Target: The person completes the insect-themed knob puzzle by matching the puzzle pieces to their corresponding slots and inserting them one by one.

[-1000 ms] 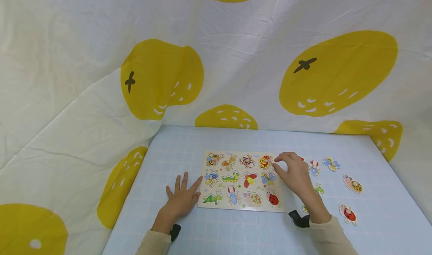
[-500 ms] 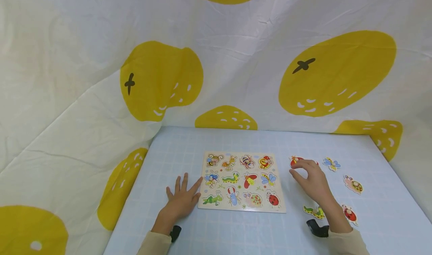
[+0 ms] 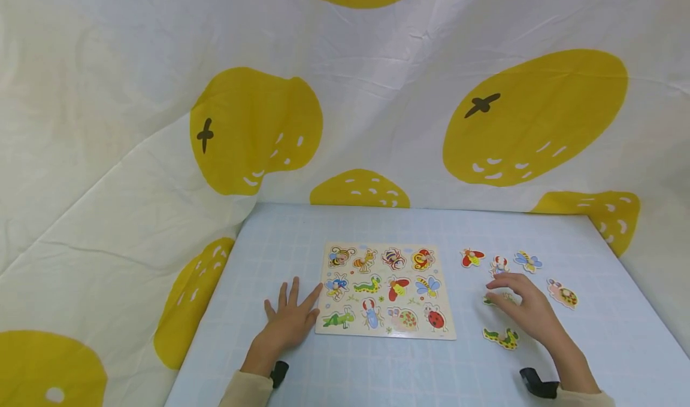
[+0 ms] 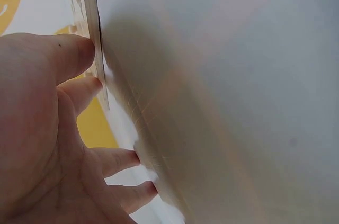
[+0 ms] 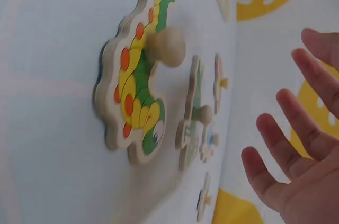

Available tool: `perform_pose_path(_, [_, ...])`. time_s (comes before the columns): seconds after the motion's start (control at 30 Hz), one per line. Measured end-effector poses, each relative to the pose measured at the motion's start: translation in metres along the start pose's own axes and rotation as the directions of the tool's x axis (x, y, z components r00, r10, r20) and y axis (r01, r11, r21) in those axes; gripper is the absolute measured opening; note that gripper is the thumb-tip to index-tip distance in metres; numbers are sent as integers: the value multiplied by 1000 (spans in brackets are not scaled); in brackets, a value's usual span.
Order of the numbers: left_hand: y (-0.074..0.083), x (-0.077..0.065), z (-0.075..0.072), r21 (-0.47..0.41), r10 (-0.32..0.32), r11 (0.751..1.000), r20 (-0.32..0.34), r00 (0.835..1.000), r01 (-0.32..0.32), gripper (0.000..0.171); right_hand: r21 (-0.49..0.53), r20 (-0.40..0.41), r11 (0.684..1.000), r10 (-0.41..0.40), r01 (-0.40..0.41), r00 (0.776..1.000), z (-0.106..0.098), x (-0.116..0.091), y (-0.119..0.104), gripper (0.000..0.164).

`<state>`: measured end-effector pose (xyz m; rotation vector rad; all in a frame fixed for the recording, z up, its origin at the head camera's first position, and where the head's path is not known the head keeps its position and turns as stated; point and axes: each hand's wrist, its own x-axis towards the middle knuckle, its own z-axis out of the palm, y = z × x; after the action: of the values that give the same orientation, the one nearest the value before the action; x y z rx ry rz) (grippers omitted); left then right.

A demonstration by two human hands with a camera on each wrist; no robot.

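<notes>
Our left hand and right hand spread, gripping nothing, we could fumble the green grasshopper-shaped wooden piece right of the pale rectangular wooden board by pinching beside its knob.

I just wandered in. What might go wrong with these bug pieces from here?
The right grip hangs over the grasshopper piece, holding nothing; it could miss the small knob on it. In the head view it also overlaps the beetle piece, so reaching down might knock that askew. The left grip lies at the edge of the puzzle board; a push there could slide it.
</notes>
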<state>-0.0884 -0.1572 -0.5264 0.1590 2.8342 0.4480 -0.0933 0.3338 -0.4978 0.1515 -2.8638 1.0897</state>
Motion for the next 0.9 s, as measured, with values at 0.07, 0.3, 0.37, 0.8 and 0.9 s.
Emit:
perform_pose_path(0.07, [-1,0,1,-6,2,1000,-1,1000,-2,56,-2,29,1000,10,-10,1000,-3,-4,5,23])
perform_pose_path(0.3, [-1,0,1,-4,8,1000,-2,1000,-8,56,-12,124,997,81,-80,989,-9,-19,19,22])
perform_pose_path(0.37, [-1,0,1,-7,9,1000,-1,1000,-9,56,-18,142,996,94,-92,985,-8,-23,23,22])
perform_pose_path(0.8, [-3,2,4,3,9,1000,-1,1000,-9,56,-63,184,998,27,-16,983,-4,-37,33,20])
perform_pose_path(0.9, [-3,1,5,7,6,1000,-2,1000,-6,56,-71,215,997,32,-16,976,-4,-39,34,20])
